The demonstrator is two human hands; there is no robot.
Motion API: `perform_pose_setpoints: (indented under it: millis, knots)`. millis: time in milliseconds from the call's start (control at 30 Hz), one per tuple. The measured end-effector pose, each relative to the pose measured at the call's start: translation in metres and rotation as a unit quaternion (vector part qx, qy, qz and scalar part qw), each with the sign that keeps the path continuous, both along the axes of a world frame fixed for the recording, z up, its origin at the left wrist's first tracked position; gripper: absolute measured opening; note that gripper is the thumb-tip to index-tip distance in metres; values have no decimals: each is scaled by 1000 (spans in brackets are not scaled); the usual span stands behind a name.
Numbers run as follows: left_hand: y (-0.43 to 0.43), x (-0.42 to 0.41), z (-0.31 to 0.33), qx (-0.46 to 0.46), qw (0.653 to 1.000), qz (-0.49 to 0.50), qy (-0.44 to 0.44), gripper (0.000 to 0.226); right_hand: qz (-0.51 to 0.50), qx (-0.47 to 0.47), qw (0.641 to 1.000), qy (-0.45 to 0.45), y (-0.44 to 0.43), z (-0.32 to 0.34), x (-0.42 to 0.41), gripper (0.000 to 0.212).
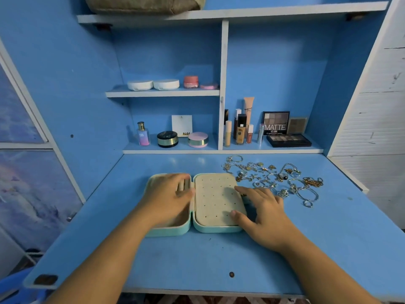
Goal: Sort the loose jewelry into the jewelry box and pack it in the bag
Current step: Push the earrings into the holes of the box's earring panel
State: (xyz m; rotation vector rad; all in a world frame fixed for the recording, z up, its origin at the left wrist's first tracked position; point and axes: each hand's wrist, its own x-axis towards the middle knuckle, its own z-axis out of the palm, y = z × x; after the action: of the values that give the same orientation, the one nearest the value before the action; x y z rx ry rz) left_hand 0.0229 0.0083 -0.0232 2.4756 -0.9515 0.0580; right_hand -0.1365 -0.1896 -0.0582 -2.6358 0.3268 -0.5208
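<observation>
Jewelry [276, 178], a loose scatter of rings, chains and small charms in gold and silver, lies on the blue desk [219, 255] to the right of the box [197, 229] and just beyond the right hand [266, 216]. The box is mint green and lies open flat near the middle of the desk, its two halves side by side. The right half shows a cream pad [215, 198] dotted with small holes; the left half is a cream-lined tray, mostly covered by the left hand [168, 198].

That left hand rests palm down in the left half, fingers spread loosely toward the hinge, gripping nothing that can be seen. The right hand lies over the right edge of the box, thumb on the pad's lower right corner and fingertips at its upper right edge, fingers apart and holding nothing.

Behind the desk, on the lower shelf, stand a perfume bottle [143, 133], compacts, foundation bottles [241, 129] and a palette [275, 123] marked MATTE. The small shelf above carries two white cases [153, 84] and a pink jar [191, 81]. A tan bag [142, 4] sits on the top shelf.
</observation>
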Motion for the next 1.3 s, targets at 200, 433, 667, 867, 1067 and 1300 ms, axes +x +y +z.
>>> perform_pose_setpoints:
  millis: [200,433,667,867,1067,1300]
  knots:
    - [16,35,-4,-24,998,37,51,47,-26,-38,999,9,1,1,1,80]
    - [14,38,-12,-47,996,39,61,45,12,19,999,-45,6,8,0,67]
    - [14,33,-13,-107,989,76,74,45,79,82,989,-94,18,11,2,61]
    - [4,16,-17,-194,960,137,146,42,116,234,950,-172,25,13,3,84]
    - [-13,-24,-20,-79,970,219,70,65,47,319,933,-160,25,9,8,86]
    - [1,-39,-20,-75,962,252,74,47,-37,272,951,-143,12,8,5,58]
